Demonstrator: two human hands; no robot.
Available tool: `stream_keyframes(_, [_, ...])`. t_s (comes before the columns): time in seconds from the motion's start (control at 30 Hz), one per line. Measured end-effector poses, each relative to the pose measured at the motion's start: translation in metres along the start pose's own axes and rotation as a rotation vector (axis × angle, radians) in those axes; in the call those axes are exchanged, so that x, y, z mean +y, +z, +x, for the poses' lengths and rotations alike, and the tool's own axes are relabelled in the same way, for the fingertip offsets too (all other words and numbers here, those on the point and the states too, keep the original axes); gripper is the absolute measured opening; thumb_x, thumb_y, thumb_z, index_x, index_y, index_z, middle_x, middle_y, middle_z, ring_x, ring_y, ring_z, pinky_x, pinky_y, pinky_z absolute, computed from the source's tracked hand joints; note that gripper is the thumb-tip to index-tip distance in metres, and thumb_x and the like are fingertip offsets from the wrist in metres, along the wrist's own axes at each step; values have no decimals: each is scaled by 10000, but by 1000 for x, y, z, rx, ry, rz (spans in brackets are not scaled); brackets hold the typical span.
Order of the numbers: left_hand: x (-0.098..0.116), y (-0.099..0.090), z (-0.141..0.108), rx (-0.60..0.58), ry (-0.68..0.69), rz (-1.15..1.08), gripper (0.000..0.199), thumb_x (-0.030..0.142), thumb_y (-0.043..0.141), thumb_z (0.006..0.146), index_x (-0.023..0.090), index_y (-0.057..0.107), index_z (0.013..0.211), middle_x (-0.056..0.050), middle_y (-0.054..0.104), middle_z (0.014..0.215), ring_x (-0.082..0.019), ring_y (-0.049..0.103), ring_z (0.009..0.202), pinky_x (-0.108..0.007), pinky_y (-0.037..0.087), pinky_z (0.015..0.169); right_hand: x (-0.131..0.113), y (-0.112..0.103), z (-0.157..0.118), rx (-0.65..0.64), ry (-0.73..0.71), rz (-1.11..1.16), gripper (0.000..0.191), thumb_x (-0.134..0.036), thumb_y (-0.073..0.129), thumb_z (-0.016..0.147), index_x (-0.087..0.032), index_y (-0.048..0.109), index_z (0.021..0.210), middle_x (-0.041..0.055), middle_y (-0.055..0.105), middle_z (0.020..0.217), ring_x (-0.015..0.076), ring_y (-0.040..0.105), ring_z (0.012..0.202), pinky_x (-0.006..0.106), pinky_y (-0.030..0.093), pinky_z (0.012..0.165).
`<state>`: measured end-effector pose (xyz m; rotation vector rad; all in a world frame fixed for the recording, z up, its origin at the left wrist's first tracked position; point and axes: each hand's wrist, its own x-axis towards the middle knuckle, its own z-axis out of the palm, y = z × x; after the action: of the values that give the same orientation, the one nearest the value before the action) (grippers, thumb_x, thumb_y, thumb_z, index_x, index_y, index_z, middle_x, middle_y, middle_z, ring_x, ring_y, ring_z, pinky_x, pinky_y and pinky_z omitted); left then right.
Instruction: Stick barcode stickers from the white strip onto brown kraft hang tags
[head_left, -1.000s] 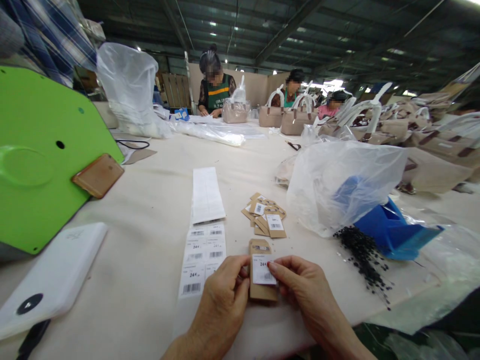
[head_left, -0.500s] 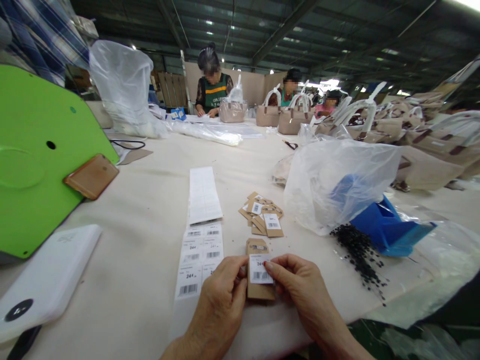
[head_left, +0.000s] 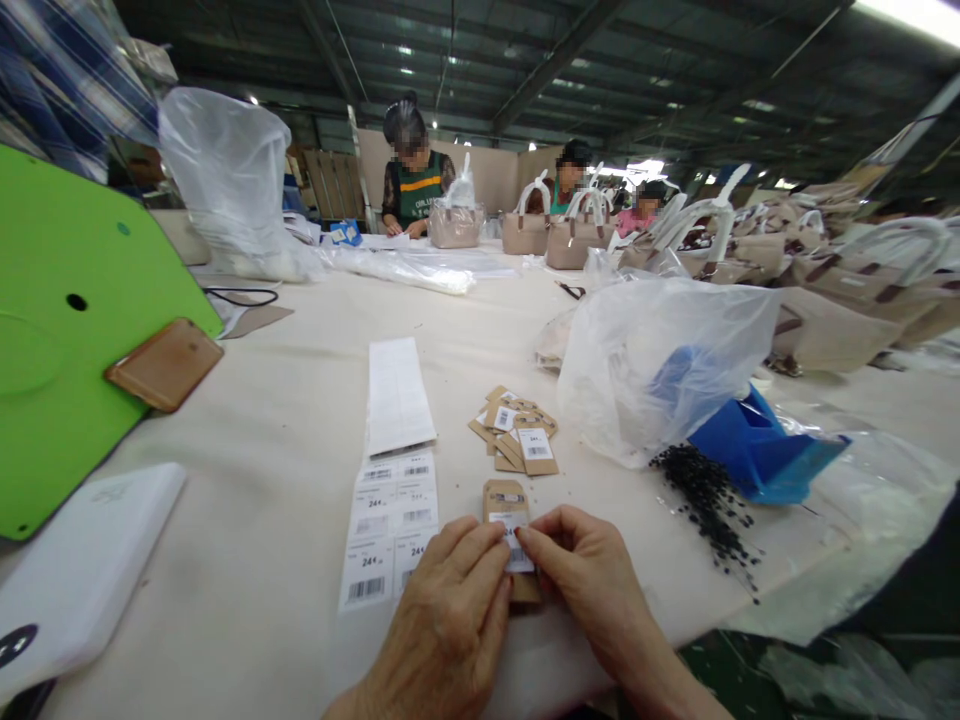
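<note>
A pale tabletop (head_left: 292,430) stretches across a busy workroom, with handbags (head_left: 525,235) standing along its far side; at the near edge a brown tag (head_left: 504,492) lies right under the fingers, between both hands, its long axis pointing away from the person; the left hand (head_left: 450,600) rests stretched over the tag's left side and part of its white sticker (head_left: 519,560); the right hand (head_left: 581,560) sets its thumb on the sticker's right side, though whether those fingers pinch cannot be told; both hands touch the tag, neither being nearer; to the right, a blue bin (head_left: 765,455) sits partly behind a clear bag (head_left: 622,370), its contents unclear, with black strings (head_left: 705,500) heaped just beside it.
</note>
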<state>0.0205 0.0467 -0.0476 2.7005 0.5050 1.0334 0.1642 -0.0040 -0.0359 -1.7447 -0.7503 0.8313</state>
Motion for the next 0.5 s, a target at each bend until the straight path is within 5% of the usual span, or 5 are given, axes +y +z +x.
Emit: stream_keyframes(0.5, [-4, 2, -2, -41, -9, 15, 265, 52, 427, 831, 86, 602, 1026, -153, 650, 1067, -271, 557, 1032, -454, 554, 857, -14, 3, 1, -8, 3, -381, 120, -169, 567, 692, -198, 509, 591, -16, 561, 536, 135, 517, 513, 228, 340, 481])
